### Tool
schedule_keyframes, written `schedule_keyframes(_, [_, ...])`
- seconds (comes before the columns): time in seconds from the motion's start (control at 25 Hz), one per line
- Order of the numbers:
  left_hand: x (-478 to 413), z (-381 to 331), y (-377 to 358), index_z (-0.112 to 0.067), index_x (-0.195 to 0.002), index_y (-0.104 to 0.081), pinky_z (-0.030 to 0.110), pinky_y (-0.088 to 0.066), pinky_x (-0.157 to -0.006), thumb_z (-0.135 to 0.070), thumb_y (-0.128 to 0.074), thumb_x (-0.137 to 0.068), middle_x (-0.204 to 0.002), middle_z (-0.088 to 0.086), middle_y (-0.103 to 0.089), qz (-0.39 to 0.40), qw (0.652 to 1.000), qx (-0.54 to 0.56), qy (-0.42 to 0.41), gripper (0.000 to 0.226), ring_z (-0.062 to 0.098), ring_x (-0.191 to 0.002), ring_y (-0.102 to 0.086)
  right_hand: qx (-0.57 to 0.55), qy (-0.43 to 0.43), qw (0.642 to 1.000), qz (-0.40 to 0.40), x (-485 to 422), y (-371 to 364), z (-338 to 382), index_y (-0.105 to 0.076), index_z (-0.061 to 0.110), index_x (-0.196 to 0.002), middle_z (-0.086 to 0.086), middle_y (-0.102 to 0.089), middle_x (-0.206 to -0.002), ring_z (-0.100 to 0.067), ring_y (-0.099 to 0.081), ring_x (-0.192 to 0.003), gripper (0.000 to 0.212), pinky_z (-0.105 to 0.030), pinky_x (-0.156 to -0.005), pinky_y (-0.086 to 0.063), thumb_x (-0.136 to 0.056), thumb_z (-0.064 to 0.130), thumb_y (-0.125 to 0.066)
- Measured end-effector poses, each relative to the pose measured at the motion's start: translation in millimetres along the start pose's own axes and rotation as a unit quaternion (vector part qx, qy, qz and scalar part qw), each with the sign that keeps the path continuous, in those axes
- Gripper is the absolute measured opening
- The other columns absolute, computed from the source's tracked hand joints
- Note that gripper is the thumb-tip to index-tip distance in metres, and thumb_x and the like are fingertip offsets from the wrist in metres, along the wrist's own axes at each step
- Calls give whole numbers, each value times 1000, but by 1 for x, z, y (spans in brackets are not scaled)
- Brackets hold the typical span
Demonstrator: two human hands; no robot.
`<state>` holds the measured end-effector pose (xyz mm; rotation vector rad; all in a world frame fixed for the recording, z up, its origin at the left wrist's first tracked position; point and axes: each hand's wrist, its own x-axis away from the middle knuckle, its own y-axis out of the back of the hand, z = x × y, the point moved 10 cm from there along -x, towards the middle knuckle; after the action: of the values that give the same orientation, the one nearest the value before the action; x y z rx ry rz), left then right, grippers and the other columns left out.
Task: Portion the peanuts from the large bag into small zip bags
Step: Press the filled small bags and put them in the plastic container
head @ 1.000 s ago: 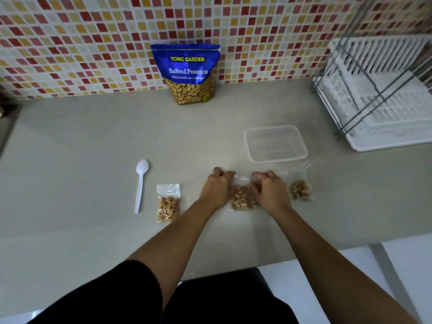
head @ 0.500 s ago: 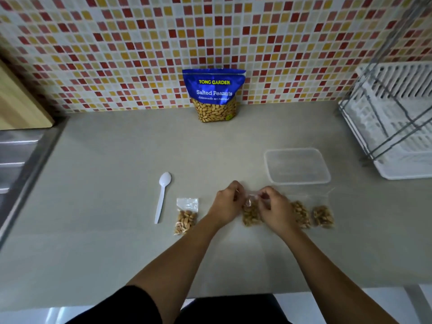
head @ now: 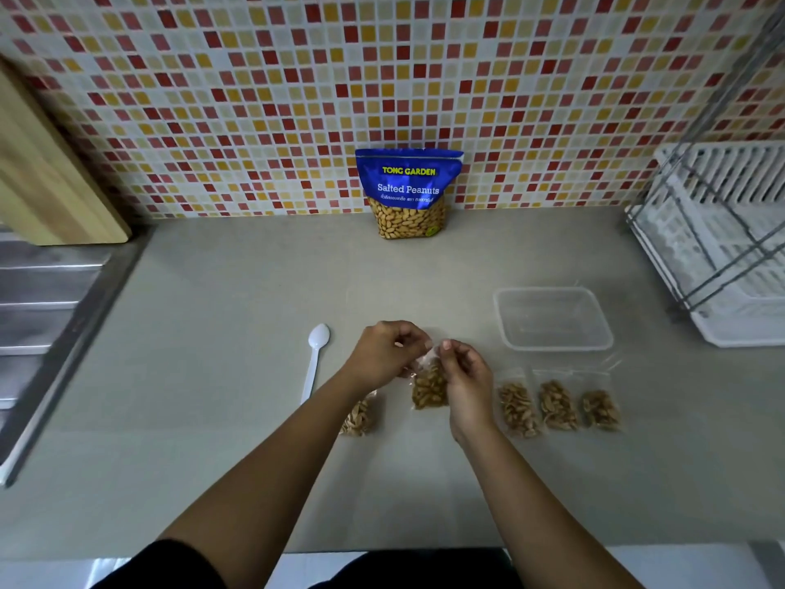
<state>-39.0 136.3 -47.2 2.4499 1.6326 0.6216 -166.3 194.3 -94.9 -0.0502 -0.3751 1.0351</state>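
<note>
The large blue bag of salted peanuts (head: 408,193) stands upright against the tiled wall at the back. Just above the counter, my left hand (head: 384,352) and my right hand (head: 465,376) both pinch the top of a small clear zip bag (head: 430,386) holding peanuts. Three filled small bags (head: 557,405) lie in a row to the right. Another filled small bag (head: 360,417) lies partly under my left forearm. A white plastic spoon (head: 315,359) lies left of my hands.
An empty clear plastic container (head: 552,318) sits right of centre. A white dish rack (head: 722,248) stands at the far right. A steel sink drainboard (head: 46,316) and a wooden board (head: 46,184) are at the left. The counter's front edge runs below my forearms.
Both hands have lifted the small bag's top a little off the counter and hold it more upright. The camera view has shifted, showing more of the wall and the bags at right.
</note>
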Motion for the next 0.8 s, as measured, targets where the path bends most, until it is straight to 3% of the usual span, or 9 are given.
schedule_keyframes(0.16, [-3, -6, 10, -11, -85, -71, 24, -55, -71, -16, -67, -84, -76, 6, -69, -15, 996, -78, -42, 7, 16, -71, -67, 2, 21, 1000, 4, 0, -15, 7, -63, 15, -80, -1, -66, -76, 0, -61, -65, 11, -13, -64, -48, -90, 10, -59])
schedule_keyframes(0.28, [-4, -17, 13, -10, -83, -71, 10, -39, -64, -20, -67, -84, -76, 4, -68, -32, 983, -163, -77, 11, 10, -68, -57, 39, 56, 997, -47, 0, -14, 14, -60, 20, -78, 0, -64, -74, -7, -58, -69, 16, -20, -69, -48, -90, 10, -59])
schedule_keyframes(0.44, [-5, -25, 23, -9, -82, -70, 10, -35, -60, -21, -67, -84, -76, 11, -68, -54, 976, -191, -92, 13, 17, -71, -55, 86, 86, 988, -92, -4, -12, 23, -58, 25, -75, 5, -62, -72, -10, -58, -70, 18, -28, -73, -48, -89, 13, -61])
schedule_keyframes(0.52, [-5, -24, 27, -8, -85, -71, 7, -34, -61, -20, -66, -85, -78, 9, -70, -57, 972, -205, -95, 13, 17, -73, -57, 114, 96, 984, -92, -5, -11, 28, -59, 20, -79, 7, -61, -72, -11, -58, -70, 12, -25, -71, -48, -88, 15, -62])
schedule_keyframes(0.64, [-1, -22, 27, -7, -89, -72, 5, -34, -61, -17, -65, -86, -82, 10, -72, -64, 967, -220, -108, 13, 19, -73, -59, 134, 118, 980, -92, -3, -9, 33, -60, 17, -82, 11, -59, -71, -4, -56, -67, 7, -6, -62, -42, -88, 15, -62])
schedule_keyframes(0.8, [3, -4, 33, -7, -86, -71, 7, -37, -62, -19, -68, -83, -76, 7, -68, -73, 981, -171, -63, 12, 15, -69, -55, 121, 85, 986, -72, -6, -9, 19, -61, 17, -82, 9, -61, -73, -2, -57, -68, 6, -7, -63, -44, -88, 16, -62])
